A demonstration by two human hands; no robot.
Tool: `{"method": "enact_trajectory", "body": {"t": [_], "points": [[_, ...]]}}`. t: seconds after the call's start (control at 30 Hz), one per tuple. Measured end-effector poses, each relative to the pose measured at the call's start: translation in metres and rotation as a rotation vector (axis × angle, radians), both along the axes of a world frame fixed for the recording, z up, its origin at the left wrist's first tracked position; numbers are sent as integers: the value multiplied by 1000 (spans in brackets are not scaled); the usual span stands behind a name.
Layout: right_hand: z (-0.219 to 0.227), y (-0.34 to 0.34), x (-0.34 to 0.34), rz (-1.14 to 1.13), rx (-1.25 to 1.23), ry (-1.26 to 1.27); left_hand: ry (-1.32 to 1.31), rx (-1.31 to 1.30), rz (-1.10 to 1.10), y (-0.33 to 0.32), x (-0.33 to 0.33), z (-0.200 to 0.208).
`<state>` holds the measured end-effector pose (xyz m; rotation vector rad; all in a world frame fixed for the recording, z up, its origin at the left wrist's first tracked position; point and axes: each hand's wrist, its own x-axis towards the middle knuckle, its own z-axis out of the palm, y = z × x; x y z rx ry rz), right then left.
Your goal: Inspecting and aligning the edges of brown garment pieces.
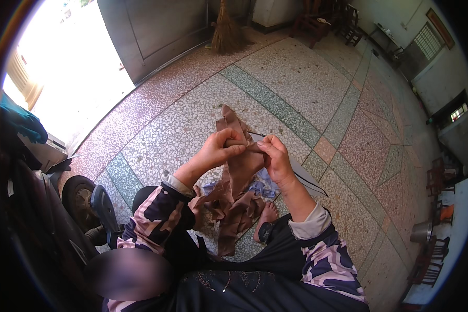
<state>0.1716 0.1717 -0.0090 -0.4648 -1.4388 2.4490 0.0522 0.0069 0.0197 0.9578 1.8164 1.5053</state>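
Note:
A length of brown cloth (240, 174) hangs from both my hands, in front of my knees. My left hand (223, 148) pinches it between thumb and curled fingers. Close beside it, my right hand (276, 158) grips the same cloth near its upper edge. One pointed end of the cloth sticks up beyond my left hand. Below, more brown cloth pieces (242, 213) lie heaped on the floor between my feet. Some blue-violet cloth (265, 185) shows behind them. A flat pale piece with a dark edge (307, 179) lies to the right, partly hidden by my right hand.
A wheel (79, 200) and dark vehicle body stand close on my left. A straw broom (226, 31) leans near the grey door (156, 31). Wooden chairs (348, 26) stand at the far right, with a metal bucket (421, 232) and more chairs along the right side.

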Motion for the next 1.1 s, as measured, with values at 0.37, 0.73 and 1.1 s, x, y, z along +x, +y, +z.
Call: {"method": "enact_trajectory", "body": {"t": [0.37,0.73,1.1], "points": [[7,-14,0,-30,170,28,-368,82,-7,0,3,-6],[7,-7,-4,106,-316,4,-198,205,-72,2,3,-11],[10,-13,-1,43,-122,4,-408,187,-57,1,5,-7]]}}
